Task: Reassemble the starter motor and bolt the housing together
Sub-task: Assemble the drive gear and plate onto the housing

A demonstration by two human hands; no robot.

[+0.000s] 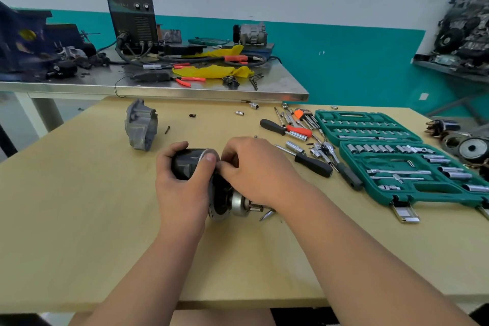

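Steel table [264,87] at back: black welding machine [132,18] upright at the rear, crumpled yellow cloth [211,71] mid-table, red-handled pliers [185,80] just beside the cloth's near edge. Grey compressor-like unit [251,34] at rear right (markings unreadable). Far right, on a separate shelf [434,65]: an engine [468,26], well apart from the table.

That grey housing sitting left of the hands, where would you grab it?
Probably by its upper rim, coming from above. The housing stands by itself on the table with its hollow side facing right, so the wall can be pinched there, one side inside the hollow and the other on the closed back.
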